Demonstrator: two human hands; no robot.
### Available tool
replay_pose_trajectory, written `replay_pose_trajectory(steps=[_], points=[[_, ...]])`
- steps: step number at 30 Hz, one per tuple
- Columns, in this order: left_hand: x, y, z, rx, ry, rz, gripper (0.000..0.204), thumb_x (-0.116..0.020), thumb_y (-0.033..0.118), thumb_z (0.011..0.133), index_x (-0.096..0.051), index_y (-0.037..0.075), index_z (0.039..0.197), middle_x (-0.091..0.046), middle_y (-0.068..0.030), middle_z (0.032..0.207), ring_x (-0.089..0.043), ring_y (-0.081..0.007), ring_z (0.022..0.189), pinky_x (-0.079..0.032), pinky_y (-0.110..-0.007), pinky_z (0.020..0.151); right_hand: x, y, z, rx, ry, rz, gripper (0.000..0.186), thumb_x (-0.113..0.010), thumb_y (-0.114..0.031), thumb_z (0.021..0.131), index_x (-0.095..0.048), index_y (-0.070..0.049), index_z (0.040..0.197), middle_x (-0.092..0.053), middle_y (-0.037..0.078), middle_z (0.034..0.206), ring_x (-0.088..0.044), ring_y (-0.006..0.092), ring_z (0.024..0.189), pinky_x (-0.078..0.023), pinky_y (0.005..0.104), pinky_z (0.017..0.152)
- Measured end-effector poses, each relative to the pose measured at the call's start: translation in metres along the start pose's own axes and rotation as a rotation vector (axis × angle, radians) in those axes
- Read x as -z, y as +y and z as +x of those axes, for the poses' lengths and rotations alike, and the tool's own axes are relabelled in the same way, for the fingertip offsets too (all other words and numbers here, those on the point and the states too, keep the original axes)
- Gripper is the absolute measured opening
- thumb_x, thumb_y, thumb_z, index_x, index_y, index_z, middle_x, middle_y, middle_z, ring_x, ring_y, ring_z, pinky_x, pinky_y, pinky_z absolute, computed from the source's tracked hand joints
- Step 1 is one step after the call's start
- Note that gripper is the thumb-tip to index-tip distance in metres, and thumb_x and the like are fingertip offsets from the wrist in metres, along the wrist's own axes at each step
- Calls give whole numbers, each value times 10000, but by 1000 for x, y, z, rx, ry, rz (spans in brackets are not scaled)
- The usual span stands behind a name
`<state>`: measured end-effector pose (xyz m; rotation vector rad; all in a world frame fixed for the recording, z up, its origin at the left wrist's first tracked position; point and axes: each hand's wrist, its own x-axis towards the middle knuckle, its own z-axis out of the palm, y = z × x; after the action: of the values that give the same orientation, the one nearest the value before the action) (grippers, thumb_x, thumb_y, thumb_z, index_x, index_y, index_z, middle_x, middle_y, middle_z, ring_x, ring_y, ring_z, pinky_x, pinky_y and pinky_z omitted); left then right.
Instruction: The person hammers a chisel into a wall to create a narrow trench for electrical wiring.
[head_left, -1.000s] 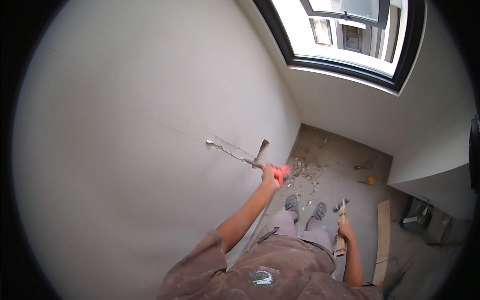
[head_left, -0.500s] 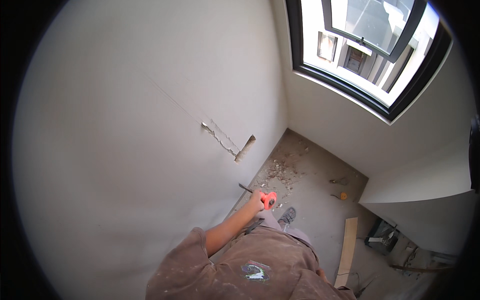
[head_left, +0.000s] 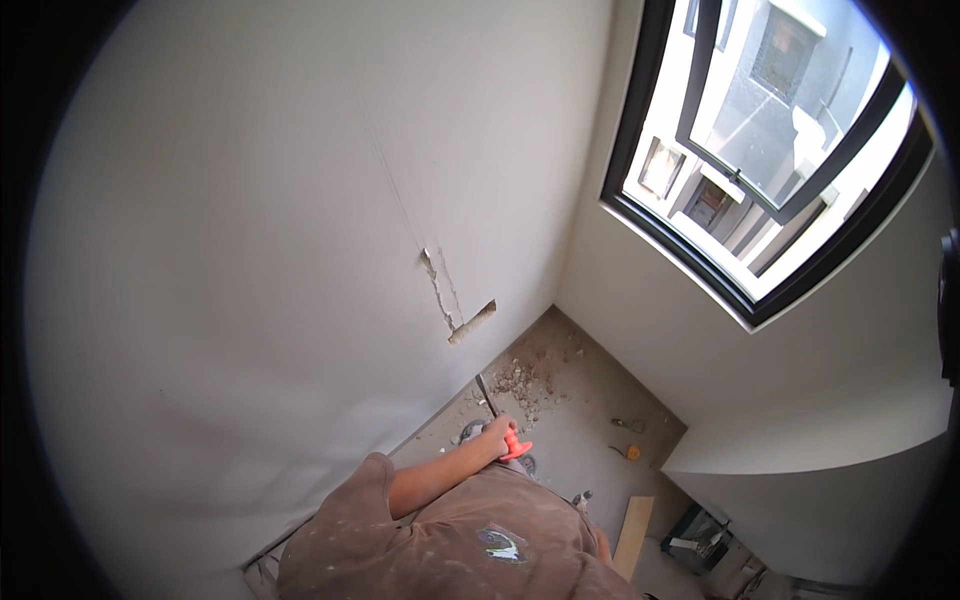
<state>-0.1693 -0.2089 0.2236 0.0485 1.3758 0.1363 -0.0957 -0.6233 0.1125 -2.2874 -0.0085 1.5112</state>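
My left hand (head_left: pixel 498 437) is closed round a cold chisel (head_left: pixel 487 394) with a red-orange hand guard (head_left: pixel 516 445). The chisel's dark blade points up and slightly left, away from my body and off the wall. Beyond it, the pale wall (head_left: pixel 300 250) has a narrow slot (head_left: pixel 473 322) cut through its surface, with a ragged chipped line (head_left: pixel 437 285) running up from the slot's left end. Of my right arm only a sliver of skin shows (head_left: pixel 603 545) beside my shirt; its fingers are hidden. A small grey object (head_left: pixel 583 498) sticks out near it, too small to name.
Broken rubble (head_left: pixel 525 385) lies on the floor along the wall's foot. A yellow-orange round item (head_left: pixel 632 452) sits near the right wall. Lower right are a wooden board (head_left: pixel 633 535) and a dark open box (head_left: pixel 697 537). An open dark-framed window (head_left: pixel 740 300) is upper right.
My view has turned and shifted. My left hand and the chisel now appear lower and slightly left, the blade pointing more upward. A small grey object has come into view on my right.
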Motion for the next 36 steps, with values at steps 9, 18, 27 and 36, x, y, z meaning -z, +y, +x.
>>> replay_pose_trajectory(steps=[9,18,27,36], points=[[73,-8,-49,-552,-298,621,367,-690,80,720,-529,35,1046,-585,-93,932,-587,-240,856,-467,-394,809,28,-11,22,-47,-4,-100,373,-578,-261,827,-576,45,1040,-640,244,938,-622,385,929,-490,439,779],[40,36,-60,-733,-116,122,262,-607,272,880,-517,28,904,-571,-71,740,-588,-152,622,-534,-300,570,58,-54,37,-60,-20,-178,370,-577,-263,832,-573,45,1038,-638,245,934,-619,391,925,-489,440,776],[-33,158,-128,-1198,-239,163,317,-511,289,883,-519,61,663,-541,-47,579,-526,-104,533,-431,-248,511,104,-137,46,20,0,-257,367,-575,-264,836,-570,44,1035,-637,245,929,-616,397,922,-487,441,774],[-21,184,-109,-840,-492,338,261,-562,277,874,-511,29,806,-565,-48,653,-557,-118,549,-464,-267,516,147,-181,47,47,16,-353,364,-573,-265,841,-567,44,1033,-636,246,925,-614,403,919,-486,441,772]])
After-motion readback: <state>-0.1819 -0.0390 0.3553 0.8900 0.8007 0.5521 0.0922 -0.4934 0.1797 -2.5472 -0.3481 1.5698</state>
